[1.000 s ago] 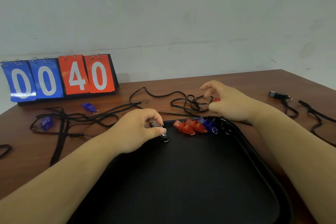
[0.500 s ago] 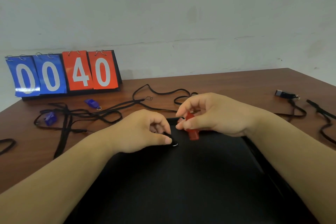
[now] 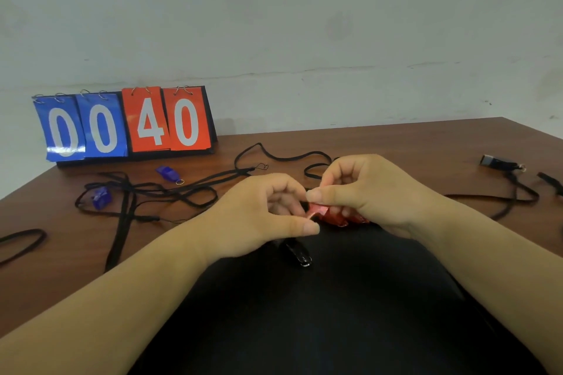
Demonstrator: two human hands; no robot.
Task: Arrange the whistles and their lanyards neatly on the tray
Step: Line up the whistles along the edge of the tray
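Now on the black tray (image 3: pixel 335 329): 1 black whistle (image 3: pixel 297 253) lying flat near the far edge, and more red whistles (image 3: pixel 353 218) partly hidden under the right hand (image 3: pixel 374 192). Pinching 1 red whistle (image 3: pixel 318 210) just above that far edge, right thumb and curled fingers on top, left hand (image 3: pixel 262 216) thumb and curled fingers at its end. Lots of bare tray on the near side. Out on the table (image 3: pixel 396 143): black lanyards (image 3: pixel 152 192) tangled at the left with a blue whistle (image 3: pixel 169 173) and another blue whistle (image 3: pixel 99 198), a dark whistle (image 3: pixel 493 160) far right, a scoreboard (image 3: pixel 122 122) at the back.
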